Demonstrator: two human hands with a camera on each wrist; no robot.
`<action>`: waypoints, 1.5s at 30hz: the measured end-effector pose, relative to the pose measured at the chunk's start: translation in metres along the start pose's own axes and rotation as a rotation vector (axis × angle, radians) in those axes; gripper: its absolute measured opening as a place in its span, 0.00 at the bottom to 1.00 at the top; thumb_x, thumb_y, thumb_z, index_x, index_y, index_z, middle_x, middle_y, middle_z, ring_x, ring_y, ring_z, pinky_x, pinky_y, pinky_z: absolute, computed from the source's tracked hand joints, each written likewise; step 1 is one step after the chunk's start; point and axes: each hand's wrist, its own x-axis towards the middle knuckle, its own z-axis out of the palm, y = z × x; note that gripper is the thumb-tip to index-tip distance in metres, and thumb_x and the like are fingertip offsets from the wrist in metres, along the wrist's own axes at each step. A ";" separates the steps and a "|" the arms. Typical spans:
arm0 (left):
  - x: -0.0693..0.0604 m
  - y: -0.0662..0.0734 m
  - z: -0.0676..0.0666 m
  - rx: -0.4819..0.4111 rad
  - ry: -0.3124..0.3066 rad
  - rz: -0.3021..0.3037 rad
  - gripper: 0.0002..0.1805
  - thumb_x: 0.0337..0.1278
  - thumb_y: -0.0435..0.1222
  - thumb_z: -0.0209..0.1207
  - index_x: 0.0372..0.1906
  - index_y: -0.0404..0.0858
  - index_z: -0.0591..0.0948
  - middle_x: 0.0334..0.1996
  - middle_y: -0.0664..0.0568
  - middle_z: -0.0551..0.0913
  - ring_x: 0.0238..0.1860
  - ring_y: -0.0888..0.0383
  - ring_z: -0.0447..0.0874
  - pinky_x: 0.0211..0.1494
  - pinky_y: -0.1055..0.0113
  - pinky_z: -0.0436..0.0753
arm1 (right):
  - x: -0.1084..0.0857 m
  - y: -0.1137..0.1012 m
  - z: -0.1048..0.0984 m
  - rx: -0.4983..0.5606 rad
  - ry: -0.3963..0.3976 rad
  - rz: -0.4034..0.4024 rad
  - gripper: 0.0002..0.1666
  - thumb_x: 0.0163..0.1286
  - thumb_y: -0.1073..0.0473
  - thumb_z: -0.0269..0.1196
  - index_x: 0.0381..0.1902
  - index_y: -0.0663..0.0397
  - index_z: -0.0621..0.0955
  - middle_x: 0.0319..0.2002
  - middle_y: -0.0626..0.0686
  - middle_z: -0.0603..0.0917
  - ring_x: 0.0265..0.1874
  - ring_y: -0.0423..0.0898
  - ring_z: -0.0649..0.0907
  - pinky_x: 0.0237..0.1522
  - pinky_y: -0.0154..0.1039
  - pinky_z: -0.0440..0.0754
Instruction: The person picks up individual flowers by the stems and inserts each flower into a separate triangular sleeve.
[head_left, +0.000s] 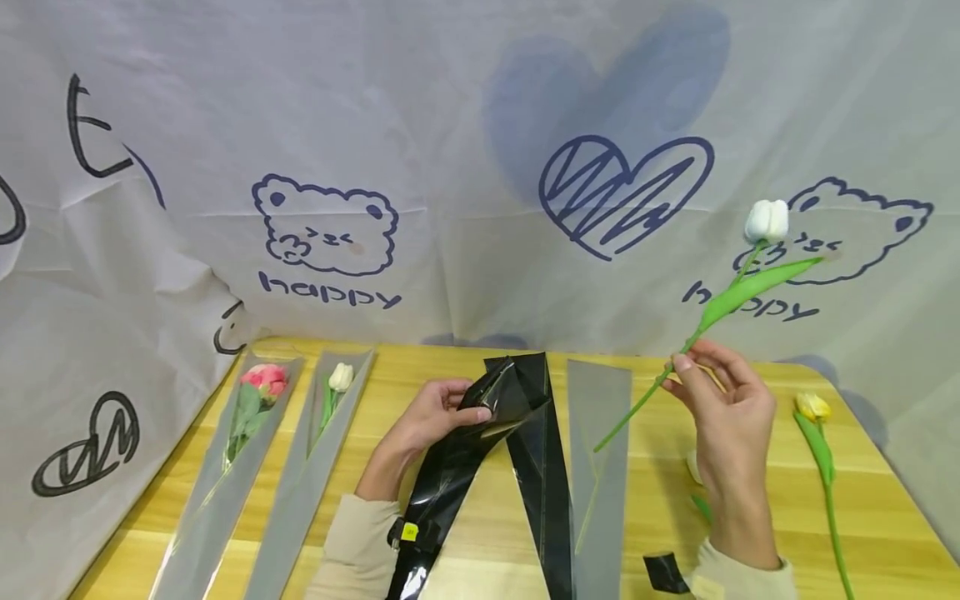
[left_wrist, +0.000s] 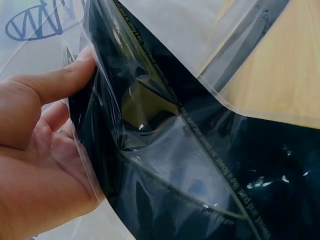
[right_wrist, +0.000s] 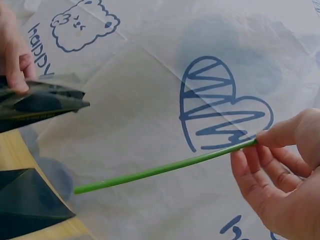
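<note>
My left hand [head_left: 442, 421] grips the upper end of a long black plastic sleeve [head_left: 450, 467] between thumb and fingers; in the left wrist view the sleeve [left_wrist: 150, 190] has a clear panel and printed lettering along its edges. Above the table's right half, my right hand [head_left: 731, 425] pinches the green stem of a white tulip [head_left: 767, 222], its bloom up to the right and the stem's lower end pointing down-left. In the right wrist view the stem [right_wrist: 165, 168] lies between thumb and fingertips of the right hand [right_wrist: 280, 175], its free end pointing toward the black sleeve [right_wrist: 40, 102].
Another black sleeve [head_left: 546, 483] and a grey sleeve [head_left: 600, 475] lie mid-table. At the left are sleeves with a pink flower [head_left: 265, 380] and a white tulip [head_left: 341, 377]. A yellow tulip [head_left: 813, 407] lies at the right, a black scrap [head_left: 664, 573] near the right sleeve cuff.
</note>
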 end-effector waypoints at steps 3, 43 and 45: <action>0.001 0.002 0.001 0.034 -0.011 0.019 0.14 0.65 0.27 0.66 0.51 0.24 0.82 0.37 0.43 0.88 0.35 0.57 0.84 0.43 0.68 0.82 | -0.001 -0.002 0.003 0.048 -0.005 -0.044 0.16 0.65 0.77 0.68 0.49 0.80 0.79 0.39 0.61 0.82 0.37 0.50 0.87 0.37 0.40 0.87; -0.002 0.021 0.025 0.164 -0.037 0.119 0.06 0.66 0.29 0.66 0.42 0.30 0.82 0.26 0.54 0.79 0.27 0.57 0.73 0.32 0.70 0.70 | -0.019 0.006 0.035 0.161 -0.232 -0.128 0.07 0.66 0.80 0.64 0.41 0.77 0.79 0.37 0.60 0.85 0.35 0.51 0.88 0.42 0.45 0.87; -0.002 0.023 0.026 0.159 -0.040 0.130 0.05 0.66 0.29 0.66 0.41 0.30 0.81 0.25 0.54 0.77 0.27 0.57 0.72 0.32 0.70 0.70 | -0.019 0.008 0.035 0.132 -0.256 -0.126 0.06 0.66 0.80 0.64 0.40 0.77 0.79 0.37 0.61 0.85 0.35 0.51 0.89 0.43 0.45 0.87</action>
